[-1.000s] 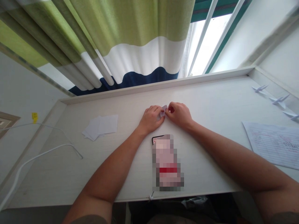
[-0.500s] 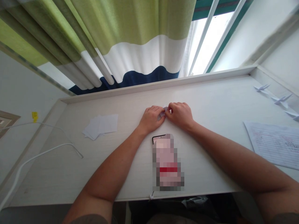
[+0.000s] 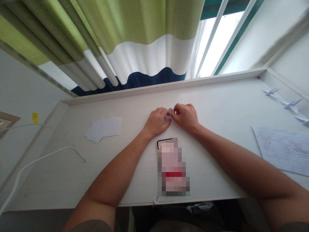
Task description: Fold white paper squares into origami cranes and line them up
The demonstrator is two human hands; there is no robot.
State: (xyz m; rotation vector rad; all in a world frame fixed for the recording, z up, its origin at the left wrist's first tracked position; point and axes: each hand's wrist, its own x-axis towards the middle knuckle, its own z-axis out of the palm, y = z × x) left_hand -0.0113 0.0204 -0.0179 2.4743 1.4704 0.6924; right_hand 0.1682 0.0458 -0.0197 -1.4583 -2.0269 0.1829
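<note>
A small piece of white paper [image 3: 168,117] lies between my hands over the middle of the desk, mostly covered by my fingers. My left hand [image 3: 158,121] grips its left side, thumb toward me and fingers curled over it. At the paper's upper right, my right hand [image 3: 185,116] pinches the edge between thumb and forefinger. How the paper is folded cannot be made out. Just below my hands lies a phone [image 3: 172,166], its screen lit and largely blurred out.
Loose white paper sheets [image 3: 103,129] lie to the left. Several folded paper shapes [image 3: 292,103] line the right side, above a lined sheet with writing [image 3: 283,149]. A white cable [image 3: 48,155] crosses the desk's left end. A raised rim [image 3: 166,86] borders the white desk [image 3: 135,180] at the back.
My right hand has shifted slightly up and left, its fingers more curled at the paper's edge. My left hand keeps its grip almost unmoved. The view has tilted a little.
</note>
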